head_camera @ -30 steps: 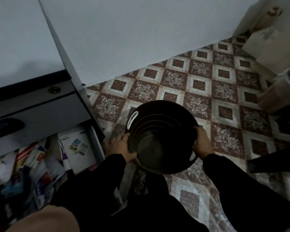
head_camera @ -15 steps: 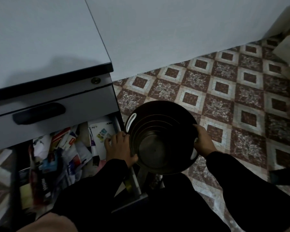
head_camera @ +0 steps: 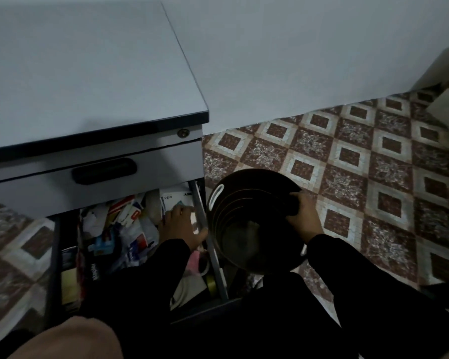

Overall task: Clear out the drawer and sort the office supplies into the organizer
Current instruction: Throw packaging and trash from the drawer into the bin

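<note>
So right now my right hand (head_camera: 305,217) has its grip curled over the rim of the round dark bucket (head_camera: 254,224), fingers hooked inside the near-right edge, holding it just above the patterned tile floor (head_camera: 347,164). That bucket has stepped rings down its inside and a white handle slot (head_camera: 215,195) on the far-left rim, across from my right grip.

My left hand (head_camera: 183,225) is down in the open drawer (head_camera: 130,242), which sits just left of the bucket. Fingers look fairly flat and spread, resting on a white printed booklet (head_camera: 175,199) in the far-right corner of the drawer. It doesn't look like that grip has closed on anything, more of a loose released hand lying on top, thumb side close to the drawer's right metal rail (head_camera: 205,229).

To the left of my left grip the drawer is a mess of supplies (head_camera: 119,224): red-and-white packets, crumpled white paper, a light blue little box, a dark booklet with white lettering and something yellowish at the far-left side. Nearer me than the left grip there's something pink and a gold-looking roll, hard to say exactly what in this dim light.

Beyond both hands is the grey cabinet with its closed top drawer (head_camera: 94,177), black recessed handle (head_camera: 104,171) and a small round lock (head_camera: 183,133), under a pale tabletop (head_camera: 83,73).
</note>
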